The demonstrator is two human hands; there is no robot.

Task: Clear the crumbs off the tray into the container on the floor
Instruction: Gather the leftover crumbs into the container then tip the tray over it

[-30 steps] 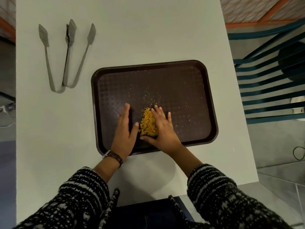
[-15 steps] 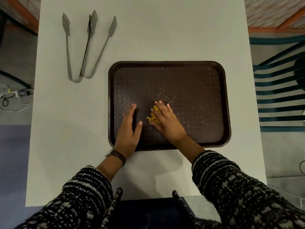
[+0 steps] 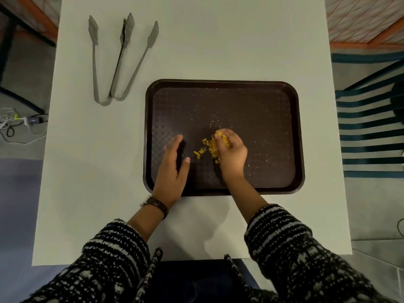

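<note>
Most of the crumbs [image 3: 211,146] that sat heaped mid-tray a second ago are now bunched in the right hand [image 3: 231,149], fingers curled around them. The left hand [image 3: 173,169] stays flat, fingers together, on the tray [image 3: 251,84] (lower centre of frame). The container isn't visible, probably below.

A: Sleeves?
B: Both arms, chunky knit, black with white flecked stripes: left sleeve [image 3: 113,254], right sleeve [image 3: 282,239]. Cuffs pushed up the forearms.
A: Anything else worn?
B: Dark banded watch [image 3: 155,204] on the left wrist. Dark trousers [image 3: 192,281] below.
</note>
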